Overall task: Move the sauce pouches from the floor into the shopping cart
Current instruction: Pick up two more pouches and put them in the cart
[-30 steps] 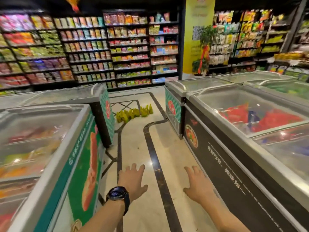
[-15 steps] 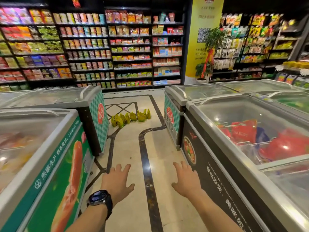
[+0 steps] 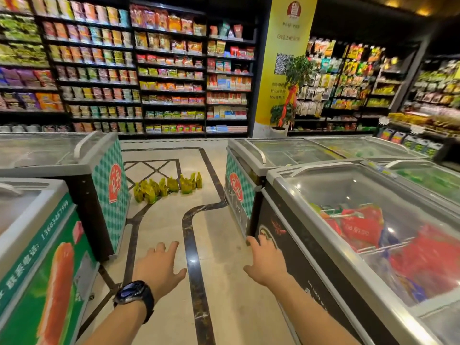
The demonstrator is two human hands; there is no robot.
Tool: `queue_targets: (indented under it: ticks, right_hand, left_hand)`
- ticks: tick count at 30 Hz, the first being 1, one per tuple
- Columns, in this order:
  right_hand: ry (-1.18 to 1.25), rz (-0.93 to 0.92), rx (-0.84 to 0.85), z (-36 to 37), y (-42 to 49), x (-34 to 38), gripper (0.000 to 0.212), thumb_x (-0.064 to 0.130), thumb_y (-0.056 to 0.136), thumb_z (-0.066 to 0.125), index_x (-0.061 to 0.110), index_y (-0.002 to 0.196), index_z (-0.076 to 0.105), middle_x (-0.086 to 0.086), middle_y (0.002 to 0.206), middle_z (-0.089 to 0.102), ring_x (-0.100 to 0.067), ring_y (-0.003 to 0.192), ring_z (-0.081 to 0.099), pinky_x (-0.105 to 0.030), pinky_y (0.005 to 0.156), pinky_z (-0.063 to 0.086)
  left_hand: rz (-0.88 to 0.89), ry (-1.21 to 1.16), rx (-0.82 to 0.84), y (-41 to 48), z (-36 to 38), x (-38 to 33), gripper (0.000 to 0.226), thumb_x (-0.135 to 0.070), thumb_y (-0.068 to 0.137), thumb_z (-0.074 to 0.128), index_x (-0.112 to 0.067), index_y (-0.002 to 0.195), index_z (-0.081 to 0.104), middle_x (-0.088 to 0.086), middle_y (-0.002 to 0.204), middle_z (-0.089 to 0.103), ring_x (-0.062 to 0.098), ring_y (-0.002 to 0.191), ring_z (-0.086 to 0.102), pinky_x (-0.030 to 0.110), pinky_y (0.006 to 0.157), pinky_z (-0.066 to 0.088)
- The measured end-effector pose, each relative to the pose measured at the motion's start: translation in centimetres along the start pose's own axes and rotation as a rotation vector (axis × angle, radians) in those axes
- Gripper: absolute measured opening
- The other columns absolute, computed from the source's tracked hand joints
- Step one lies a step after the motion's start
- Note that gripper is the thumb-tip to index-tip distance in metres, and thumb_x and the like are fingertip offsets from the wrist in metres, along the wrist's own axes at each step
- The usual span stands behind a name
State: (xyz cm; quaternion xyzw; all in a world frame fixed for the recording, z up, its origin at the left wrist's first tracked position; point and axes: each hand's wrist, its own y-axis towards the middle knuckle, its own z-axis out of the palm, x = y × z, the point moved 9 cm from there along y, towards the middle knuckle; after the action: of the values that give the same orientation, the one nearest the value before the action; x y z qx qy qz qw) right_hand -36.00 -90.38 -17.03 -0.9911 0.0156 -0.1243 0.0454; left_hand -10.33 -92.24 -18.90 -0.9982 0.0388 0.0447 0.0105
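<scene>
Now, both of your hands are out in front of you and they hold nothing. Your left hand (image 3: 159, 265), the one with the black watch (image 3: 133, 293), has its fingers straight and spread wide above the floor (image 3: 224, 295). Your right hand (image 3: 266, 262) is spread open too, and its fingertips are right by the corner of the black freezer (image 3: 281, 220) on your right; I cannot tell if they touch it. The sauce pouches (image 3: 166, 186) are far ahead, a bunch of yellow-green bags standing close together on the floor, just past the end of the checked freezer (image 3: 109, 195) on the left. No shopping cart shows in this view, so I think you must find it once you have the bags. The job has not really begun, I think: the step now is to walk up to the pouches. Go straight down the middle of the aisle, then bend low and take the nearest bags first, one or two in each hand, so the others do not tip over. Mind the hard corners. The freezers on both sides make a lane, and it looks tighter where the checked freezer on the left and the other checked freezer (image 3: 239, 180) on the right stick out. Past them the floor opens wide in front of the tall shelves (image 3: 171, 78), so there is good room there to crouch and turn.
</scene>
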Motion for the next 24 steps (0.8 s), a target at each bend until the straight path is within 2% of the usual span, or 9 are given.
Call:
queue_targets:
  ticks: [3, 11, 16, 20, 24]
  right_hand:
    - [-0.012, 0.0, 0.027, 0.2, 4.1, 1.9, 0.073, 0.037, 0.085, 0.065, 0.029, 0.147, 0.026, -0.006, 0.153, 0.03, -0.03, 0.141, 0.031, -0.052, 0.116, 0.029]
    - [-0.056, -0.051, 0.084, 2.4, 16.8, 7.6, 0.079, 0.045, 0.083, 0.063, 0.026, 0.149, 0.023, -0.006, 0.147, 0.034, -0.029, 0.132, 0.038, -0.046, 0.105, 0.042]
    - [-0.056, -0.069, 0.087, 3.9, 26.8, 10.0, 0.079, 0.043, 0.084, 0.062, 0.027, 0.15, 0.022, -0.005, 0.147, 0.034, -0.028, 0.134, 0.037, -0.045, 0.105, 0.038]
    - [-0.049, -0.06, 0.119, 5.7, 36.6, 10.7, 0.077, 0.043, 0.085, 0.061, 0.025, 0.149, 0.023, -0.006, 0.147, 0.035, -0.028, 0.134, 0.038, -0.043, 0.105, 0.038]
    - [0.019, -0.093, 0.186, 7.7, 46.2, 14.5, 0.084, 0.045, 0.085, 0.063, 0.025, 0.152, 0.017, -0.011, 0.158, 0.023, -0.03, 0.142, 0.031, -0.044, 0.111, 0.037]
  left_hand:
    - [-0.029, -0.017, 0.011, 2.8, -0.5, 2.6, 0.077, -0.065, 0.089, 0.05, -0.032, 0.152, 0.023, 0.003, 0.138, 0.051, 0.024, 0.119, 0.055, 0.036, 0.09, 0.056]
    - [-0.135, 0.029, 0.015, 12.0, -1.8, 11.8, 0.076, -0.063, 0.09, 0.05, -0.03, 0.152, 0.021, 0.005, 0.141, 0.046, 0.027, 0.125, 0.051, 0.044, 0.099, 0.049]
    - [-0.199, 0.074, 0.047, 20.5, -0.9, 16.6, 0.077, -0.065, 0.088, 0.049, -0.03, 0.152, 0.023, 0.005, 0.136, 0.048, 0.025, 0.118, 0.052, 0.042, 0.095, 0.052]
    - [-0.203, 0.074, 0.059, 29.1, -1.2, 18.9, 0.077, -0.065, 0.089, 0.049, -0.03, 0.152, 0.021, 0.006, 0.139, 0.048, 0.027, 0.124, 0.051, 0.045, 0.1, 0.05]
    - [-0.241, 0.095, 0.05, 36.2, -2.5, 22.1, 0.077, -0.064, 0.09, 0.049, -0.03, 0.153, 0.021, 0.006, 0.141, 0.047, 0.027, 0.125, 0.05, 0.045, 0.099, 0.049]
